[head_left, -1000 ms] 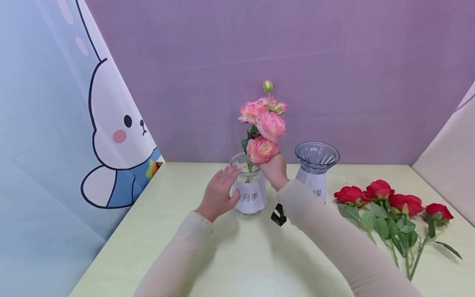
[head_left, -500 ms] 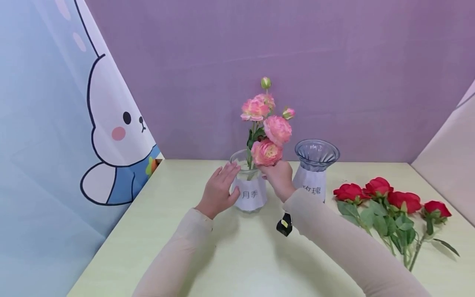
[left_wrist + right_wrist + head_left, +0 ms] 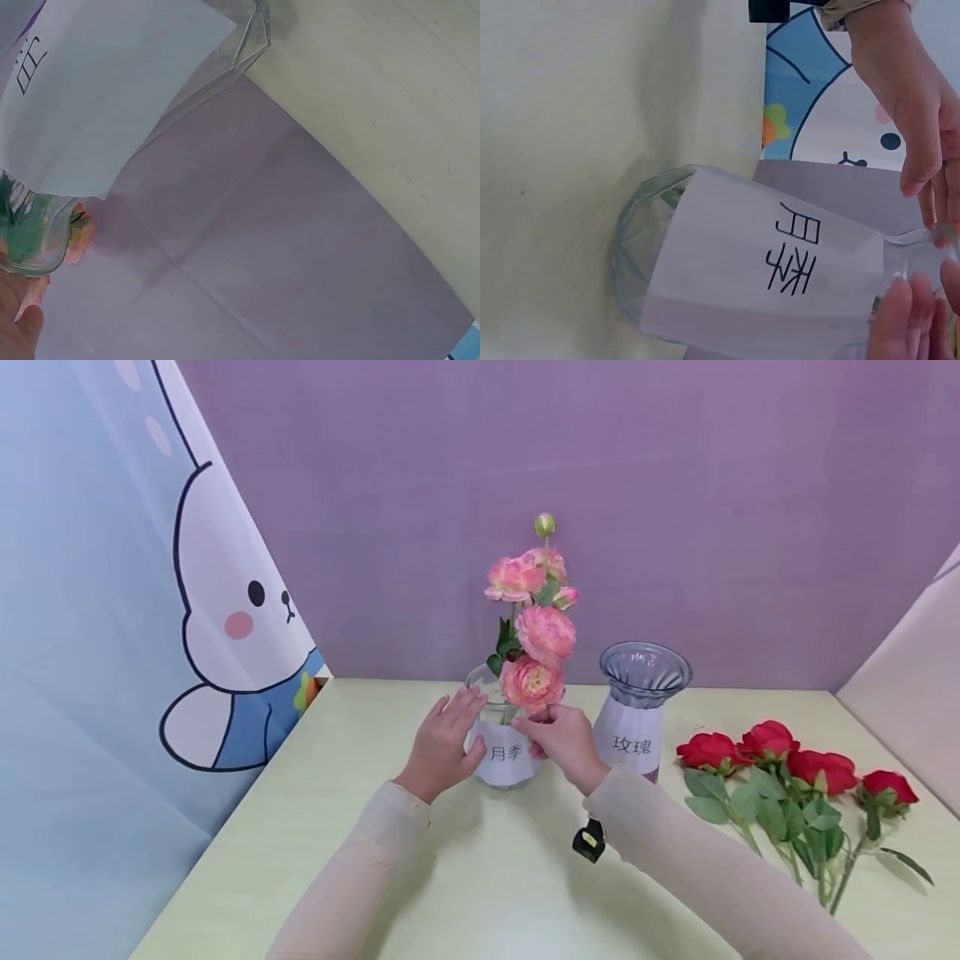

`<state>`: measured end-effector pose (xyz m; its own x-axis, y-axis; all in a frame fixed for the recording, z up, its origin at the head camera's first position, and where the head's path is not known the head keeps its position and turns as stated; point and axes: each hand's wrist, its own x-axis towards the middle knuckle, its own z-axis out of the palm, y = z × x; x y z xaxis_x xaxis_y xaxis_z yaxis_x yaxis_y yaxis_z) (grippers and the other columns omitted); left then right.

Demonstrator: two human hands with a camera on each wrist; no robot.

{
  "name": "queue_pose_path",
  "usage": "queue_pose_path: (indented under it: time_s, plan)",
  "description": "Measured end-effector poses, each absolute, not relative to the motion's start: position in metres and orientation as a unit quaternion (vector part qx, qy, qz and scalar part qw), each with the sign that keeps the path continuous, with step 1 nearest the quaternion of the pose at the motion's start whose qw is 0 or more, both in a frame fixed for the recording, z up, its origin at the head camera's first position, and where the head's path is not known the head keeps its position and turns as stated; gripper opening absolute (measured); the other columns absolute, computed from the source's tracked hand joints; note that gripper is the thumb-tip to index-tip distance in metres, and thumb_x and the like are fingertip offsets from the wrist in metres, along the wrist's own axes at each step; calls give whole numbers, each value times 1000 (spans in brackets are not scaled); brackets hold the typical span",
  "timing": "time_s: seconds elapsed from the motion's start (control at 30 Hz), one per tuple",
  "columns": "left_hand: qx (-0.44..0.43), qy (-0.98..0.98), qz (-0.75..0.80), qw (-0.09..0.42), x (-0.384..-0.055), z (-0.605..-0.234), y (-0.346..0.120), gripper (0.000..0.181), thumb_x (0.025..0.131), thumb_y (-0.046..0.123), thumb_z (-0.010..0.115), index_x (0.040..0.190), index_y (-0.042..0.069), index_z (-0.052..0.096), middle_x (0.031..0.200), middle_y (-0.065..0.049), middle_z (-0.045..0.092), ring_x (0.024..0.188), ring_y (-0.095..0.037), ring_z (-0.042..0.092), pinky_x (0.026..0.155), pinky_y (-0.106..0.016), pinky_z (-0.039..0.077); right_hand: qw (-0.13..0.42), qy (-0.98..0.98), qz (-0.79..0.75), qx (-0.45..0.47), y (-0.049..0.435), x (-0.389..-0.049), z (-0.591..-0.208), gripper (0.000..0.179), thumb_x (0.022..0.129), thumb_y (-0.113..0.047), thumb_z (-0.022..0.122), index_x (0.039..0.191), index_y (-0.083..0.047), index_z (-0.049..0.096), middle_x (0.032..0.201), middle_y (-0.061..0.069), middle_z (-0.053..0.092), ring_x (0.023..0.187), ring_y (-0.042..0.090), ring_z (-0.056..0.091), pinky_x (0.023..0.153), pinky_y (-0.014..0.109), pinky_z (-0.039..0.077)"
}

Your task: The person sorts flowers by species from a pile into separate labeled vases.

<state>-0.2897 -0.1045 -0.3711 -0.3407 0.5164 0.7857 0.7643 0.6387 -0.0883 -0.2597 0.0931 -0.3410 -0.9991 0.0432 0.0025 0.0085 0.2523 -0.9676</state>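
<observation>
Pink artificial flowers (image 3: 545, 633) with several blooms and buds stand upright in a clear glass vase (image 3: 507, 777) wrapped in white paper marked 月季. My left hand (image 3: 444, 745) rests its straight fingers against the left of the vase rim, thumb spread. The right hand (image 3: 567, 742) is at the vase's right front, just under the lowest bloom (image 3: 533, 684), thumb and fingers pinching below that bloom. What lies between the fingertips is mostly hidden. The right wrist view shows the right fingertips (image 3: 906, 319) close beside the vase neck, with the left hand (image 3: 911, 101) across from them.
Right of it stands a bluish glass vase (image 3: 637, 727) with a flared rim, labelled 玫瑰. Red roses (image 3: 821, 770) with leafy stems lie on the table's right side. A purple backdrop (image 3: 420, 527) rises behind the table, and a cartoon cloth (image 3: 97, 652) hangs on the left.
The right hand has come lower and outward beside the vase neck. The lowest bloom has dropped slightly, and the flower cluster swung right, then back left. The left hand stays put.
</observation>
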Motion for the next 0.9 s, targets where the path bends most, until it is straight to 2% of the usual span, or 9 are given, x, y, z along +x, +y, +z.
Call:
queue_pose_path:
  time_s: [0.17,0.37,0.5,0.63,0.8,0.9]
  plan:
    - [-395,-803,-146,422,-290,-371,-105,47,76,11,67,121,-5,61,124,-21,61,117,-36,57,97,-55,44,-48,-796,603,4,103,-253,-347,26,88,-17,69,99,6,65,79,15,65,62,15,59,63,29,57]
    - [-397,-794,-142,438,-292,-373,-104,47,75,10,66,119,-7,61,122,-22,62,115,-37,58,96,-54,45,-101,-823,556,50,123,-241,-356,25,89,-14,65,104,7,66,83,12,66,71,26,64,68,41,58]
    - [-399,-790,-140,443,-293,-372,-104,49,73,9,67,119,-7,60,122,-22,62,114,-37,58,95,-54,46,-108,-841,526,66,138,-235,-363,23,88,-13,67,102,6,66,86,14,67,71,29,65,64,38,58]
    - [-402,-790,-131,443,-292,-371,-104,49,73,9,67,119,-7,61,121,-22,62,113,-37,59,94,-53,47,-119,-859,494,63,153,-229,-369,23,86,-14,69,101,4,66,87,15,68,67,22,63,61,35,58]
    - [-398,-803,-103,432,-292,-369,-106,50,75,13,68,120,-6,61,123,-21,62,116,-35,58,97,-51,45,-120,-884,444,82,175,-219,-372,22,85,-15,71,100,1,68,83,6,67,66,18,60,61,33,57]
    - [-400,-796,-100,444,-290,-367,-105,47,77,15,66,119,-6,63,121,-21,63,114,-35,59,97,-50,46,-117,-893,424,97,189,-214,-374,20,84,-14,72,98,1,68,81,3,65,65,18,59,59,33,56]
